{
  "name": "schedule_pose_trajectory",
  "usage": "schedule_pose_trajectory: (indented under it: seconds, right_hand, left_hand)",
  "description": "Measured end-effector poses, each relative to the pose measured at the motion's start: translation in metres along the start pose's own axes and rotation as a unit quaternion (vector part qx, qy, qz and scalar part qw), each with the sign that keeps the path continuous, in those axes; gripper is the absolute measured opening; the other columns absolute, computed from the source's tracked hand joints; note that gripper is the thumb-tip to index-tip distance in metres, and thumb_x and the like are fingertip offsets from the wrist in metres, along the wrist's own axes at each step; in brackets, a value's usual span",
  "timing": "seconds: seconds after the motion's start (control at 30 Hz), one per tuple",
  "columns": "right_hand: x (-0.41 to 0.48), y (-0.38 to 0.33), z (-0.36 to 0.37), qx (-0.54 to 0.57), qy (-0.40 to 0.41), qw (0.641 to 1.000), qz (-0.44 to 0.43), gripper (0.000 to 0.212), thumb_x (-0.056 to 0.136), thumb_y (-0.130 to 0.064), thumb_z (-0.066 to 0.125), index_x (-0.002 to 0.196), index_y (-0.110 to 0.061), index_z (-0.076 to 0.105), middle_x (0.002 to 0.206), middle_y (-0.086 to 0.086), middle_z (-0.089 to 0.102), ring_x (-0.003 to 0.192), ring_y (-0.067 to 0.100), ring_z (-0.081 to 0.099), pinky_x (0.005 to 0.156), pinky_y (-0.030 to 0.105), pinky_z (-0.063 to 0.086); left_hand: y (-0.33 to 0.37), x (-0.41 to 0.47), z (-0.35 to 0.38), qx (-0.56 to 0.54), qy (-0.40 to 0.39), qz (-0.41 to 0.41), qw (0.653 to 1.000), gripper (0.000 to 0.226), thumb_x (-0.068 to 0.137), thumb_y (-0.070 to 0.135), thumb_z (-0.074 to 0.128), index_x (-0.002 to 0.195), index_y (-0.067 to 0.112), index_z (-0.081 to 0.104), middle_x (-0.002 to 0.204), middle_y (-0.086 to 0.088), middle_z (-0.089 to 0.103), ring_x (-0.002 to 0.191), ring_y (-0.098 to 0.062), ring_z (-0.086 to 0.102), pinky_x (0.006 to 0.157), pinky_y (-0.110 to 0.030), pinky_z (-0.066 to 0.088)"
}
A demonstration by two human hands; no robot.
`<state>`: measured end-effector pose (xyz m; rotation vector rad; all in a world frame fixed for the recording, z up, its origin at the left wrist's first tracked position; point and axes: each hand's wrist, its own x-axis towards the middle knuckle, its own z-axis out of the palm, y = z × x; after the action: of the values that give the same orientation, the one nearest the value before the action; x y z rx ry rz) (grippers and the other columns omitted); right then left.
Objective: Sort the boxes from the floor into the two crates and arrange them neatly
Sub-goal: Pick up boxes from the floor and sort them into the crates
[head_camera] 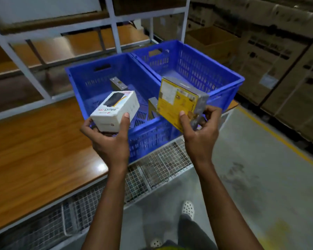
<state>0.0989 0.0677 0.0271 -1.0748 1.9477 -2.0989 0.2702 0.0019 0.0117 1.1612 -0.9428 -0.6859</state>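
Hands both loaded, held up side by side, apart.

Two blue slotted crates stand side by side, touching, on wooden shelf top (34,150): left crate (90,76) and right crate (197,65).

Left hand (105,139) grips white box (115,110) from below, with the thumb up the near right face and fingers curled round the left side and underside. Box is tilted, top face toward camera, printed with a dark phone picture and "HALLEY" upside down. It sits above the near rim of left crate, not inside it.

Right hand (201,130) holds yellow box (177,103) by its lower corner, thumb flat on the yellow face, fingers curled behind. Box stands on edge, tilted, label face to camera. Grey strip runs along its right edge; cannot tell if that's the box's own side or a second pack behind it. Box hangs above the rims where the two crates meet, in neither one.

Left crate holds two grey boxes. Far grey box (117,83) is upright near the back wall. Near grey box (153,107) is by the right wall, partly hidden behind yellow box.

Wire mesh panels (161,165) hang under the shelf edge. White rack frame (114,24) rises behind the crates. Stacked cardboard cartons (278,51) line the right side, with one open-topped carton just behind right crate. Grey floor (260,177) has yellow line (278,136) running past the cartons. Spotted white shoe (188,209) shows low in frame, between the forearms.
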Motion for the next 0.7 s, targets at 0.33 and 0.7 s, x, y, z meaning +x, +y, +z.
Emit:
schedule_pose_trajectory:
  seconds: [0.33,0.7]
  right_hand:
    - [0.059,0.036,0.092,-0.080,-0.149,0.984,-0.048,0.047,0.083,-0.041,0.080,0.105,-0.014,0.049,0.097,-0.004,0.063,0.082,0.020,0.065,0.065,0.032,0.043]
    - [0.208,0.083,0.083,0.023,-0.171,0.985,0.008,0.019,0.098,-0.031,0.067,0.092,-0.013,0.062,0.085,-0.004,0.067,0.078,0.001,0.063,0.070,0.016,0.048]
  left_hand:
    - [-0.006,0.042,0.094,-0.022,0.054,0.006,0.998,0.077,0.077,0.039,0.087,0.127,0.010,0.037,0.128,-0.006,0.063,0.109,-0.008,0.068,0.083,-0.032,0.060]
    - [-0.011,0.067,0.203,-0.024,-0.004,-0.041,0.999,0.072,0.071,0.047,0.087,0.120,0.024,0.040,0.118,-0.009,0.070,0.099,-0.015,0.072,0.081,-0.039,0.061]
